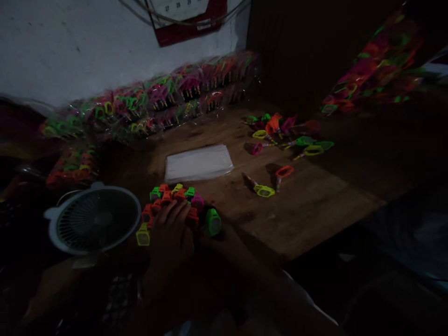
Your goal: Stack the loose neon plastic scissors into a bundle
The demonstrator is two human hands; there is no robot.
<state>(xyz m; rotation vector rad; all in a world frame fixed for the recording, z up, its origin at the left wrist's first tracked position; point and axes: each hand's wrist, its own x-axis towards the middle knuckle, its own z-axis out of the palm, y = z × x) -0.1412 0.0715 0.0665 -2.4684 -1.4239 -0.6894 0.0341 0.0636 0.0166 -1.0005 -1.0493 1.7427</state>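
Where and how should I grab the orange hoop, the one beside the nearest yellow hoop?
Likely best: pinch the orange hoop by its stick, coming from the near right. The stick points toward you, while the yellow hoop lies close on its left.

Lighting was dim overall, with the lower frame nearly black. The tabletop (308,214) was faintly lit; coloured items (378,65) at upper right appeared blurred.

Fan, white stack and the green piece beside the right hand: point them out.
Fan (102,218), head view: centre of its round front.
White stack (199,163), head view: top surface.
Green piece (213,224), head view: front side.
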